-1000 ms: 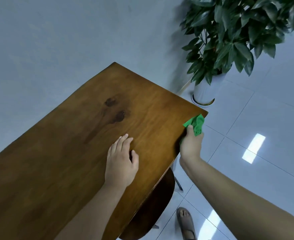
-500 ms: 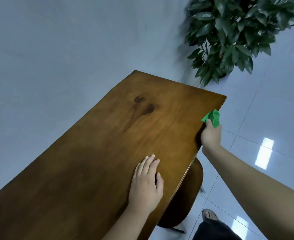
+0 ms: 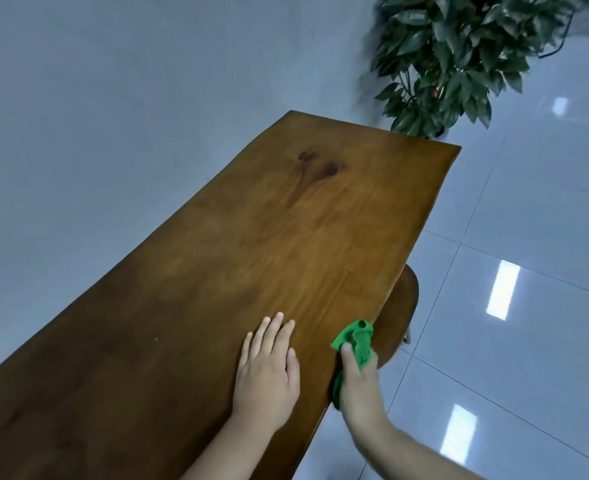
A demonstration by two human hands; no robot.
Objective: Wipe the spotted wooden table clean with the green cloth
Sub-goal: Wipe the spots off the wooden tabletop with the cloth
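A long brown wooden table [image 3: 217, 271] runs from the bottom left up to the middle right, with two dark knots [image 3: 321, 166] near its far end. My left hand [image 3: 269, 372] lies flat on the tabletop near the right edge, fingers together and holding nothing. My right hand [image 3: 360, 382] grips the crumpled green cloth [image 3: 355, 341] and presses it against the table's right edge, just right of my left hand. Part of the cloth hangs below the edge under my palm.
A wooden stool or chair seat [image 3: 398, 313] sits under the table's right edge. A leafy potted plant [image 3: 459, 57] stands beyond the far corner. Glossy pale floor tiles [image 3: 528, 254] lie to the right, and a plain grey wall [image 3: 113, 98] borders the table's left.
My right hand has slid the green cloth along the table's right edge from near the far corner back toward me, ending beside my left hand. The view has shifted; my left hand stays flat.
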